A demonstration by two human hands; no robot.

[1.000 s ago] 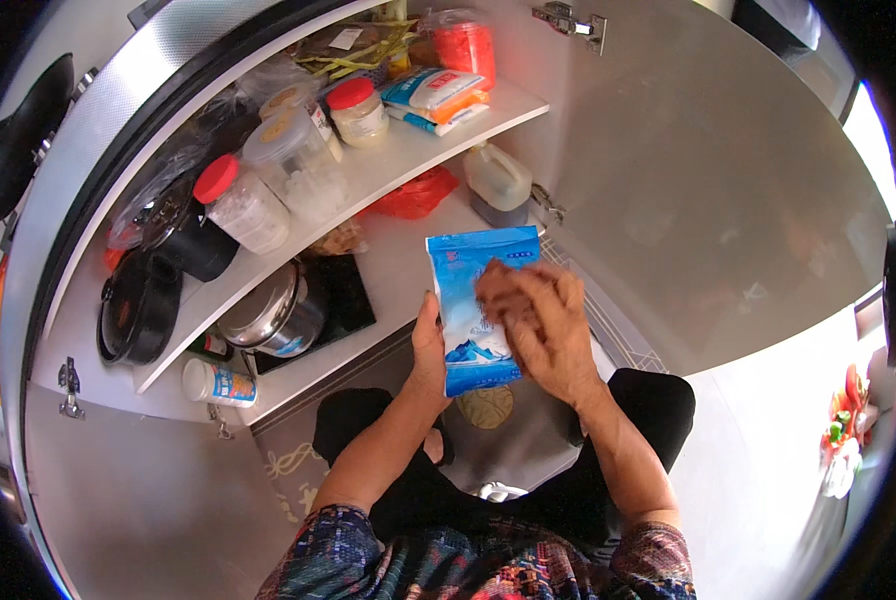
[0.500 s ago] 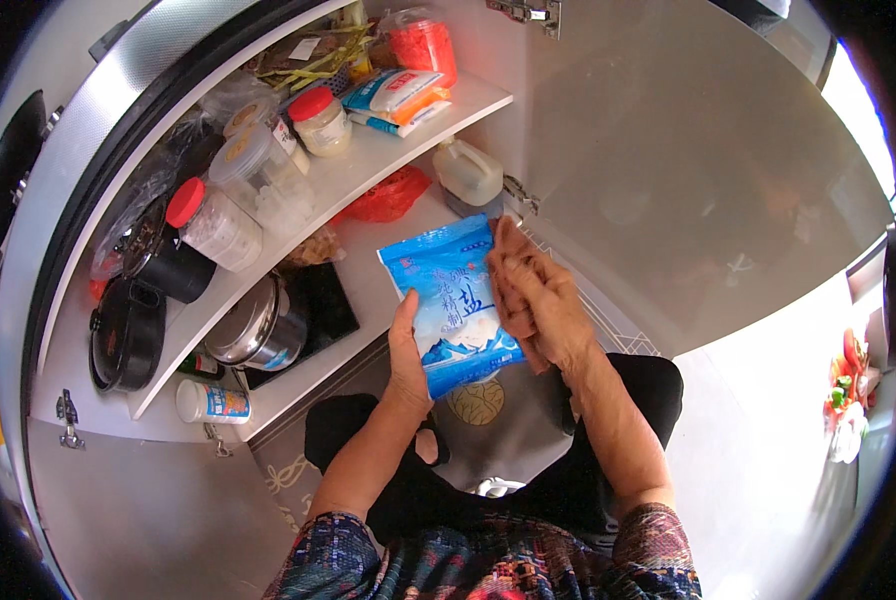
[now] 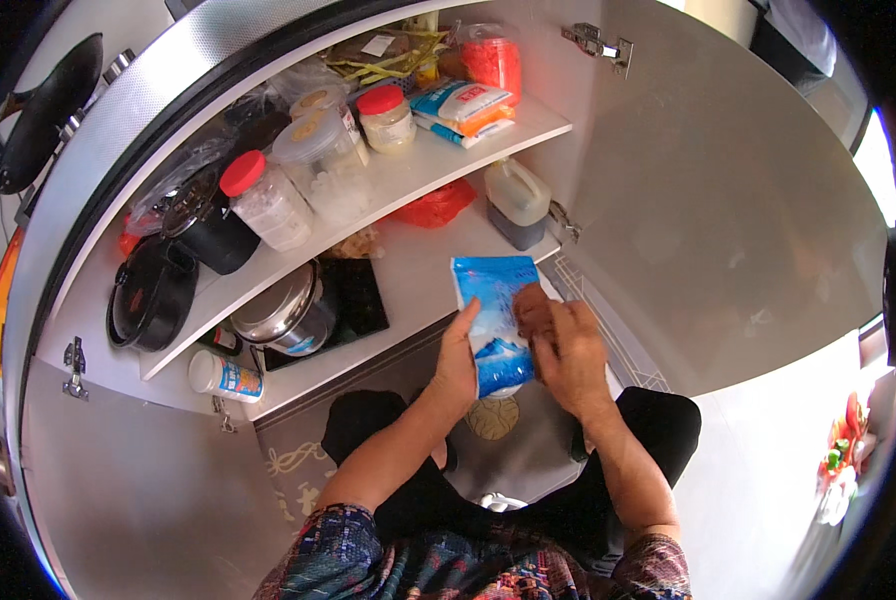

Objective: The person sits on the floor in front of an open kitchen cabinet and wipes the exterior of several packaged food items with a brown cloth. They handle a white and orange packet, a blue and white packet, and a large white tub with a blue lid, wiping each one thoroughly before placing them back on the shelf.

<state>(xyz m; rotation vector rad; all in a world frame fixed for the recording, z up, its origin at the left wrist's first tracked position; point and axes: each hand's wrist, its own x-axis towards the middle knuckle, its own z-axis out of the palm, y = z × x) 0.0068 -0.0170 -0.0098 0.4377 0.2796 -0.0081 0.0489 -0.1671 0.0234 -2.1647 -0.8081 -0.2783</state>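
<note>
A blue and white salt packet (image 3: 490, 325) stands upright in front of me, above my knees. My left hand (image 3: 456, 358) is closed on its left edge, with the thumb on the front face. In my right hand (image 3: 575, 358) is a bunched brown cloth (image 3: 532, 308), pressed against the packet's right side. The fingers of that hand are curled round the cloth and partly hide the packet's lower right edge.
Before me is an open cabinet with a white shelf (image 3: 388, 185). On it stand red-lidded jars (image 3: 268, 205), a clear tub (image 3: 320, 160), black pots (image 3: 153, 292) and other packets (image 3: 460, 105). Below are a steel pot (image 3: 286, 308), a white bottle (image 3: 226, 376) and a jug (image 3: 518, 203). The right door (image 3: 728, 200) hangs open.
The cloth has moved from the packet's right edge onto its front face. The packet is lower, turned and looks narrower. The whole view has shifted, so the cabinet sits further right.
</note>
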